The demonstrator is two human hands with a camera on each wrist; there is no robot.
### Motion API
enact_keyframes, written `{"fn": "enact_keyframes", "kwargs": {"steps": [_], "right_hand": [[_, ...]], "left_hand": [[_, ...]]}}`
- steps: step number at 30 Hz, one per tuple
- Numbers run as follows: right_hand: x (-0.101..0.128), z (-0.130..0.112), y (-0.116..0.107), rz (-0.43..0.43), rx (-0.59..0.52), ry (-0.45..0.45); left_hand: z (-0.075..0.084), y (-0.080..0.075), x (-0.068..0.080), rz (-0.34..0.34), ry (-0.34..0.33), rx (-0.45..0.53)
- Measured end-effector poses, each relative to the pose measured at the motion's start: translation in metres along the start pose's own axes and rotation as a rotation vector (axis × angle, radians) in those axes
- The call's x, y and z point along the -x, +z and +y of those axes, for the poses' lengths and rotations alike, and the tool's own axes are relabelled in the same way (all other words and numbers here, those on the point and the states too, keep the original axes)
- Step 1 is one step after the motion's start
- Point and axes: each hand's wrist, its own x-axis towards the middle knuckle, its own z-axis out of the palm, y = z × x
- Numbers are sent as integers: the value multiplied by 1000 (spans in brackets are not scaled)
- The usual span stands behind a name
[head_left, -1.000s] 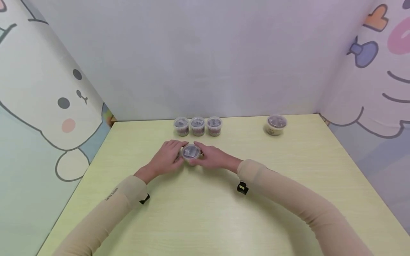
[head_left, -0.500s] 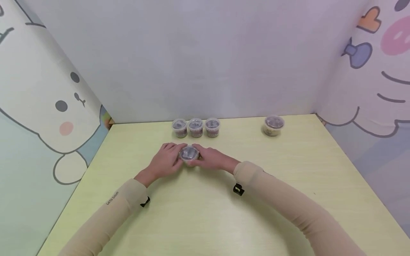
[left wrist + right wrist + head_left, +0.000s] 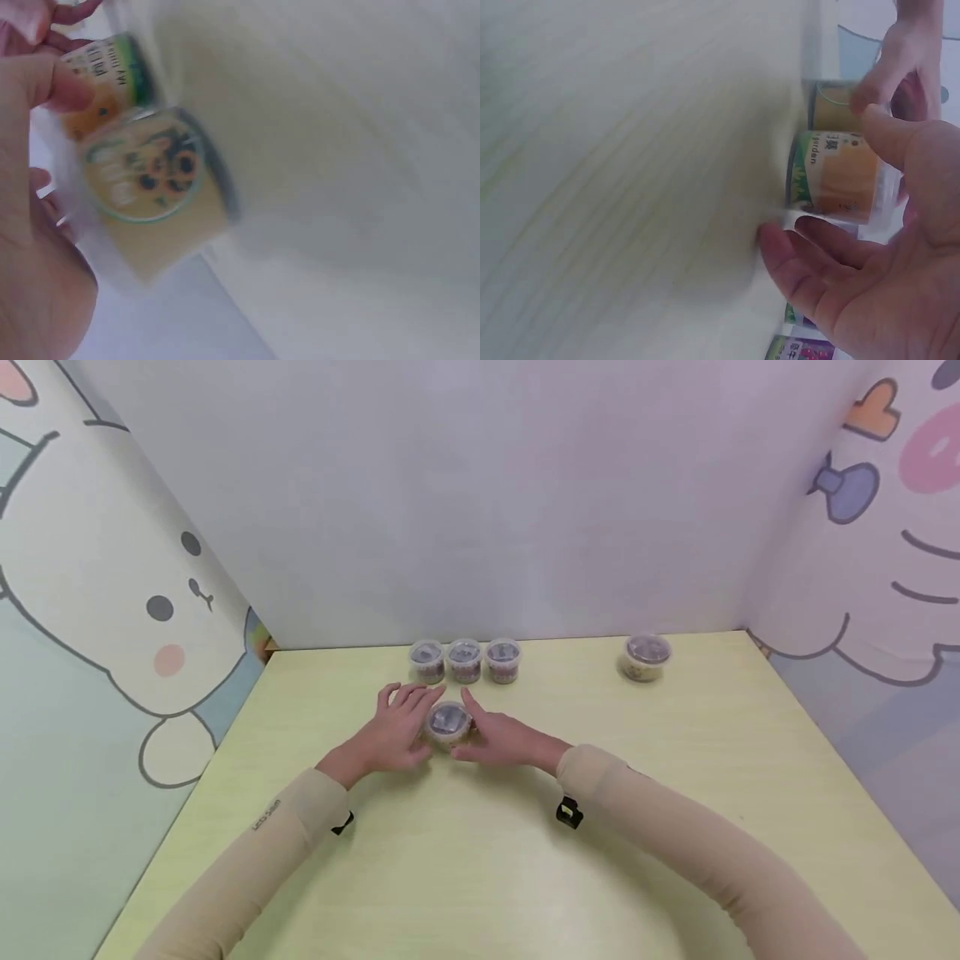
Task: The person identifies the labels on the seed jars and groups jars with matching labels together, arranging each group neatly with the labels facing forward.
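Observation:
A small clear lidded cup [image 3: 448, 723] with an orange label [image 3: 847, 178] stands on the pale yellow table [image 3: 480, 868], a little in front of a row of three like cups. My left hand [image 3: 408, 710] lies against its left side with the fingers spread and nearly straight. On the other side my right hand [image 3: 480, 720] flanks it, index finger stretched forward and thumb low by its base. In the blurred left wrist view the cup [image 3: 146, 187] sits beside my left palm [image 3: 37, 240]. Neither hand's fingers wrap around it.
Three matching cups [image 3: 464, 660] stand side by side near the back wall. A fourth cup [image 3: 646, 657] stands alone at the back right. Cartoon-printed walls close the table in on the left, back and right.
Both hands held the cup with curled fingers before. Now the fingers have straightened and spread away from it. The cup stays in about the same spot.

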Motion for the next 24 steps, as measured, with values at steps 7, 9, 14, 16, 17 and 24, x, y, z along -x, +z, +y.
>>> {"fn": "enact_keyframes", "kwargs": {"steps": [7, 9, 14, 16, 17, 24], "right_hand": [[30, 18, -38, -56, 83, -32], [44, 26, -55, -123, 116, -24], [89, 61, -102, -309, 215, 110], [105, 77, -118, -340, 247, 169], [112, 85, -126, -348, 263, 191], [150, 131, -168, -253, 261, 348]], "left_hand": [[27, -31, -25, -44, 60, 10], [38, -37, -38, -60, 61, -2], [68, -39, -84, -147, 62, -28], [80, -35, -104, -197, 68, -23], [87, -33, -115, -225, 69, -19], [120, 1, -197, -382, 24, 50]]}}
